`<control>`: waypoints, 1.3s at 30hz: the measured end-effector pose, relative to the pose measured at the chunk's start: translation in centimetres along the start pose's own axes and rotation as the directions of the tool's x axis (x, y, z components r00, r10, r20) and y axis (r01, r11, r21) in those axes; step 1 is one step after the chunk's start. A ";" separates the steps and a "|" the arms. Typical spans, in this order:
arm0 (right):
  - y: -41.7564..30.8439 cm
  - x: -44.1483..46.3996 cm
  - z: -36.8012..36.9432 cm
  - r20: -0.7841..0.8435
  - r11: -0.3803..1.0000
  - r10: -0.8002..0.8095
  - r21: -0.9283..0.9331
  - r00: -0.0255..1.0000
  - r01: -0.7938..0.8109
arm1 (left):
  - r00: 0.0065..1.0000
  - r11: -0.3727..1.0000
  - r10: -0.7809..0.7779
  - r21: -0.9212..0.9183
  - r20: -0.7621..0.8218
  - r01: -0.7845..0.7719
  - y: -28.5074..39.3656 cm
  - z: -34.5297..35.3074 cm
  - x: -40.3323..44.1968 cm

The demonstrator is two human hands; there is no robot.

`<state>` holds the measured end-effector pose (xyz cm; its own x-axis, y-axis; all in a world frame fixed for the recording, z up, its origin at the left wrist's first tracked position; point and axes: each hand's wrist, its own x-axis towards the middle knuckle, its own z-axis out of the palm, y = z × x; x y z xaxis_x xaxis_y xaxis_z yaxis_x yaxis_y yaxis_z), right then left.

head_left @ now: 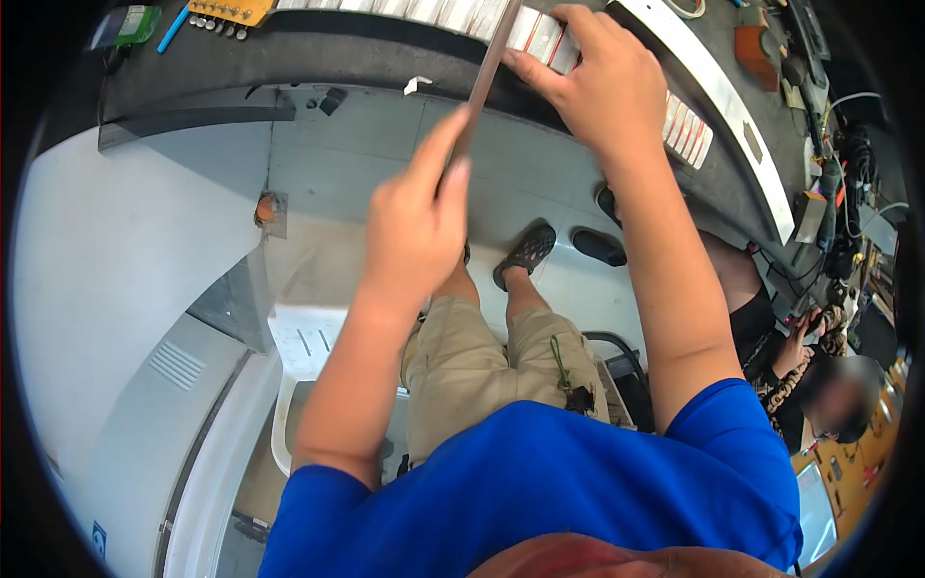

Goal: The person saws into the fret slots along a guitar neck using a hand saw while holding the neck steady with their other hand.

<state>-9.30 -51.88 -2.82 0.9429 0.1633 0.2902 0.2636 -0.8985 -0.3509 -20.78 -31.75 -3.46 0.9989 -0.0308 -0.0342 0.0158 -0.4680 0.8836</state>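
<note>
My left hand (pixel 419 217) is closed round the lower end of a long, thin brownish strip (pixel 489 67), which slants up across the bench edge. The strip's upper part crosses a row of whitish blocks (pixel 448 16) with reddish lines between them. My right hand (pixel 607 82) rests on that row just right of the strip, thumb and fingers pressed on either side of a block. More of the row (pixel 686 130) shows beyond my right wrist.
A long white curved piece (pixel 737 116) lies on the dark bench (pixel 356 53). An orange block with metal pegs (pixel 231 10) is at upper left. Tools and cables crowd the right. Another person (pixel 838 400) sits at lower right. A white plastic chair (pixel 303 337) stands below left.
</note>
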 end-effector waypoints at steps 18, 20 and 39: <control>0.0 -0.4 0.0 0.000 1.000 0.014 0.025 1.000 -0.014 | 0.995 0.964 0.097 0.250 -0.009 -0.091 2.1 2.3 7.3; 0.6 -0.5 0.9 -0.012 1.000 0.011 -0.003 1.000 -0.011 | 0.998 0.963 0.065 0.262 0.001 -0.063 1.6 1.1 3.6; 0.0 -0.2 -0.2 0.000 0.999 0.019 0.034 1.000 -0.019 | 0.990 0.951 0.138 0.281 -0.008 -0.130 -0.6 -0.3 -2.5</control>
<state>-9.51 -52.01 -2.73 0.9478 0.1463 0.2835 0.2525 -0.8870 -0.3867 -23.28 -31.10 -3.74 0.9919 -0.0877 0.0916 -0.1268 -0.6888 0.7137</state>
